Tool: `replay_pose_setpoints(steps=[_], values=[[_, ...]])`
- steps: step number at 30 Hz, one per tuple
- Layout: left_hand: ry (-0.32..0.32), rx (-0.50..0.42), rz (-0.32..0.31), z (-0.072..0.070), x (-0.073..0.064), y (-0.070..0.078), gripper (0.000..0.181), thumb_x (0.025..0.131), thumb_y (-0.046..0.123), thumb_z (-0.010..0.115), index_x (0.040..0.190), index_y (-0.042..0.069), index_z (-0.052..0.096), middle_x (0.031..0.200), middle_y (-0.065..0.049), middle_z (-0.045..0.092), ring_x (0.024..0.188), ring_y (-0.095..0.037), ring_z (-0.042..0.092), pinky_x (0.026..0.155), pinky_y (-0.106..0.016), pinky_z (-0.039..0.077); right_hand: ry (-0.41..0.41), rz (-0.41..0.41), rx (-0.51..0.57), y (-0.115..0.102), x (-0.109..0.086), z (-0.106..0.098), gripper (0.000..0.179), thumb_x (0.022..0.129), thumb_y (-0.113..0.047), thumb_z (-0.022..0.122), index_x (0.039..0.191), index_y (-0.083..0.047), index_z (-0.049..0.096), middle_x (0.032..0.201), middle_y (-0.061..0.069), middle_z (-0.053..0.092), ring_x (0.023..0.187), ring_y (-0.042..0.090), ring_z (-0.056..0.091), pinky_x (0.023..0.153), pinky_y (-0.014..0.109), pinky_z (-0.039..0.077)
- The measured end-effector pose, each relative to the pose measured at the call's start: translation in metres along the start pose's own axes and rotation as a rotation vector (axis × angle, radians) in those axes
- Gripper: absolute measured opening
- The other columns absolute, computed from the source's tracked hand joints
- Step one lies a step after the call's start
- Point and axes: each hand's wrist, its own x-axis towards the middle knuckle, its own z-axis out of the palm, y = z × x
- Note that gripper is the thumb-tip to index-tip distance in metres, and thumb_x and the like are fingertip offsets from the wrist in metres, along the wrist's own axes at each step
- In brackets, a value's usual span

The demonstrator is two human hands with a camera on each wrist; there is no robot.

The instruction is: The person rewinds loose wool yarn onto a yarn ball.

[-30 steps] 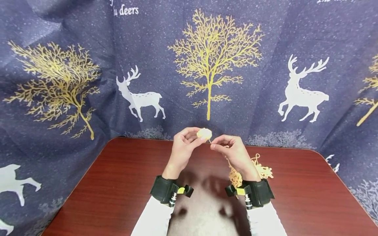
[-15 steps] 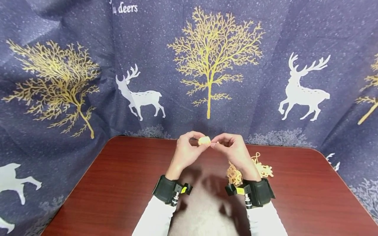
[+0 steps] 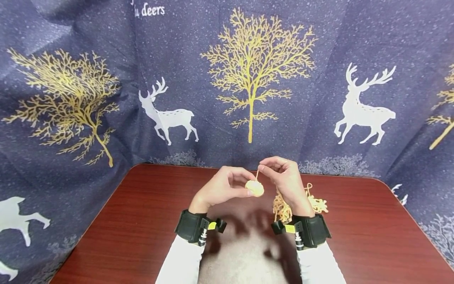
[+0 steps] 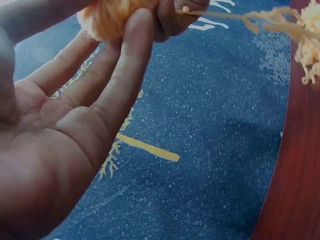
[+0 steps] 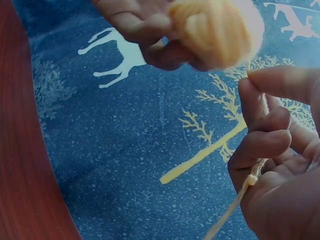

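Observation:
A small pale-yellow ball of yarn [image 3: 255,188] is pinched between the thumb and fingers of my left hand [image 3: 223,187], above the table. My right hand [image 3: 283,177], up and to the right of the ball, pinches the yarn strand [image 3: 257,174] that runs taut from it. In the right wrist view the wound ball [image 5: 217,32] shows its wraps, and the strand [image 5: 252,179] passes through the curled fingers with a small knot below them. Loose yarn [image 4: 270,25] trails off toward a tangle in the left wrist view.
A tangled heap of yarn [image 3: 281,209] lies on the reddish-brown table [image 3: 142,221] under my right forearm, with more loops [image 3: 317,203] just right of it. Behind the table hangs a dark blue cloth [image 3: 227,142] printed with trees and deer.
My left hand has lowered and turned with the ball, which now sits nearer me and slightly right. The right hand has risen a little, drawing out a short visible length of strand.

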Motion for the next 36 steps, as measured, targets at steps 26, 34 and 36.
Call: replay_pose_setpoints(steps=[26, 34, 36], values=[[0.77, -0.255, 0.148, 0.007, 0.015, -0.001, 0.025, 0.081, -0.016, 0.071, 0.105, -0.008, 0.065, 0.1, -0.011, 0.071, 0.09, -0.016, 0.07, 0.08, -0.029, 0.061, -0.232, -0.069, -0.42, -0.004, -0.004, 0.01, 0.007, 0.085, -0.006, 0.078, 0.091, -0.003, 0.074, 0.075, 0.004, 0.069, 0.06, 0.011, 0.056, 0.052, 0.022, 0.046], [0.65, 0.257, 0.022, 0.003, 0.011, -0.007, 0.027, 0.081, -0.001, 0.082, 0.106, -0.003, 0.072, 0.099, -0.016, 0.073, 0.089, -0.026, 0.071, 0.083, -0.039, 0.062, -0.165, -0.154, -0.318, -0.011, -0.008, 0.01, 0.006, 0.086, -0.003, 0.077, 0.092, -0.004, 0.075, 0.074, 0.006, 0.068, 0.057, 0.01, 0.054, 0.049, 0.023, 0.045], [0.553, 0.284, -0.003, 0.001, 0.009, -0.008, 0.026, 0.082, 0.001, 0.082, 0.106, -0.001, 0.073, 0.097, -0.014, 0.074, 0.088, -0.026, 0.072, 0.082, -0.039, 0.062, -0.125, -0.17, -0.24, -0.01, -0.008, 0.008, 0.008, 0.087, 0.0, 0.077, 0.094, 0.001, 0.074, 0.077, 0.01, 0.07, 0.058, 0.01, 0.056, 0.051, 0.022, 0.046]])
